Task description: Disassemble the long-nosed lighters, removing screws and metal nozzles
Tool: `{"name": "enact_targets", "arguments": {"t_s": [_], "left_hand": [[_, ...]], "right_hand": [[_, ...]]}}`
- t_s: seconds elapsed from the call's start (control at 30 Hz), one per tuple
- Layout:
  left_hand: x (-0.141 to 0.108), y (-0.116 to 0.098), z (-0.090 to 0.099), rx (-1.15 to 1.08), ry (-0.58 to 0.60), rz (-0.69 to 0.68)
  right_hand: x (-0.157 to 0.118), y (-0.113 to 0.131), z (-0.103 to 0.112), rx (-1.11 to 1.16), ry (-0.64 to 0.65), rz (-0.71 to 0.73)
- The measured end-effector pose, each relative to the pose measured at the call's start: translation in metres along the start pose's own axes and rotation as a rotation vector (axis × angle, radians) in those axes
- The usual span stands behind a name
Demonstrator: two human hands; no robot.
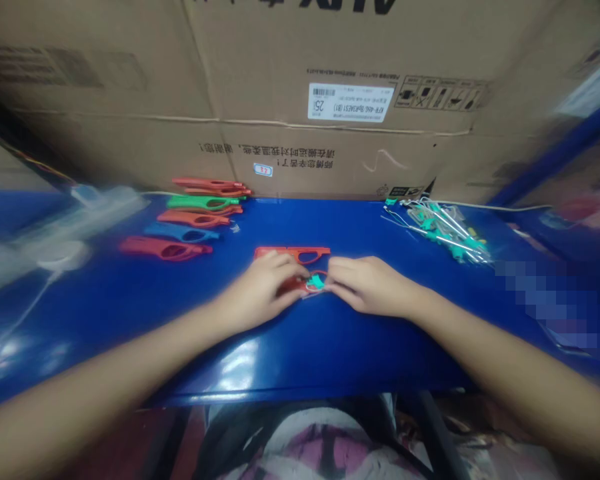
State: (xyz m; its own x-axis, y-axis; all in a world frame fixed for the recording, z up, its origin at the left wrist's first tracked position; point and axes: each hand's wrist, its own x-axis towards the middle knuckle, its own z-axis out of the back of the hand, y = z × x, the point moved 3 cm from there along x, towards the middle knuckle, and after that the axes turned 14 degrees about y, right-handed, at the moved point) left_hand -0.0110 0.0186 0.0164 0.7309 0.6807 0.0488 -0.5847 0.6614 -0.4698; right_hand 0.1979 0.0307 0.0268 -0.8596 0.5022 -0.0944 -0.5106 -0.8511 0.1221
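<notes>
My left hand (273, 283) is closed around the handle end of a red plastic lighter shell half (321, 273), mostly hidden by the fingers. In the shell's opening sits a green igniter part (316, 282) with a thin pale wire. My right hand (363, 283) pinches at the right end of this part, its fingertips close to those of my left; exactly what lies between them is partly hidden. Just behind both hands, another orange-red shell half (307, 253) lies on the blue table.
Several red, orange, green and blue shell halves (190, 233) lie in a column at the left. At the right is a pile of green igniter parts with metal rods (447, 233). A power strip (63, 233) lies far left; a cardboard box (260, 80) stands behind the blue table (290, 360).
</notes>
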Motion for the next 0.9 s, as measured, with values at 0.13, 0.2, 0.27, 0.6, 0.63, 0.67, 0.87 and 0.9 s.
{"name": "enact_targets", "arguments": {"t_s": [0.13, 0.2, 0.27, 0.6, 0.63, 0.67, 0.87, 0.9], "left_hand": [[0.0, 0.001, -0.001, -0.023, 0.006, 0.011], [0.0, 0.001, -0.001, -0.036, -0.001, 0.009], [0.0, 0.002, -0.001, -0.051, -0.011, 0.005], [0.001, 0.003, -0.002, -0.084, -0.033, -0.013], [0.001, 0.003, -0.003, -0.087, -0.035, -0.012], [0.001, 0.004, -0.003, -0.089, -0.036, -0.011], [0.002, 0.004, -0.004, -0.094, -0.049, -0.008], [0.002, 0.005, -0.004, -0.096, -0.05, -0.007]], "right_hand": [[0.0, 0.0, -0.003, -0.068, -0.036, 0.042], [0.001, 0.001, -0.005, -0.1, -0.054, 0.05], [0.001, 0.001, -0.006, -0.128, -0.073, 0.055], [0.0, 0.006, -0.004, -0.166, -0.076, 0.068], [0.0, 0.007, -0.003, -0.176, -0.071, 0.067], [0.0, 0.008, -0.003, -0.187, -0.064, 0.068], [0.0, 0.014, -0.002, -0.229, -0.026, 0.061], [0.0, 0.015, -0.002, -0.235, -0.02, 0.055]]}}
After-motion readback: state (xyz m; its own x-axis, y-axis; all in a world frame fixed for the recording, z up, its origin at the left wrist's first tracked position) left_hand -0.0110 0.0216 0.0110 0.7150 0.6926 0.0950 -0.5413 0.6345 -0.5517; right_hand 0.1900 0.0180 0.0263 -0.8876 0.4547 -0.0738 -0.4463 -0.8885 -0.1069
